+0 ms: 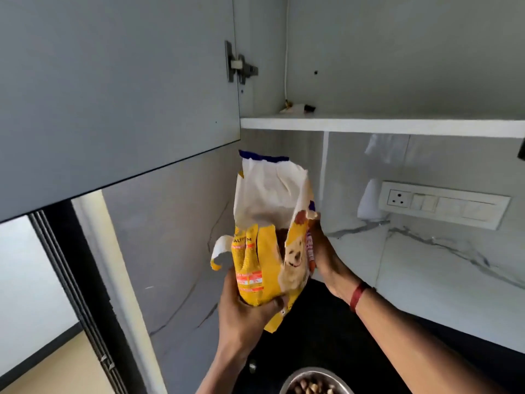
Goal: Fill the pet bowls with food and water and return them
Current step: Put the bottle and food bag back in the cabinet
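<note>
You held the yellow dog food bag (pixel 264 251) upright between both hands. Your left hand (pixel 244 311) curled under its base, and your right hand (pixel 322 251) gripped its right side below the torn-open top. Beneath your wrists the steel bowl (pixel 288 383), with kibble in it, sat on the black table (pixel 335 331). A cupboard shelf (pixel 369 125) ran above your hands.
</note>
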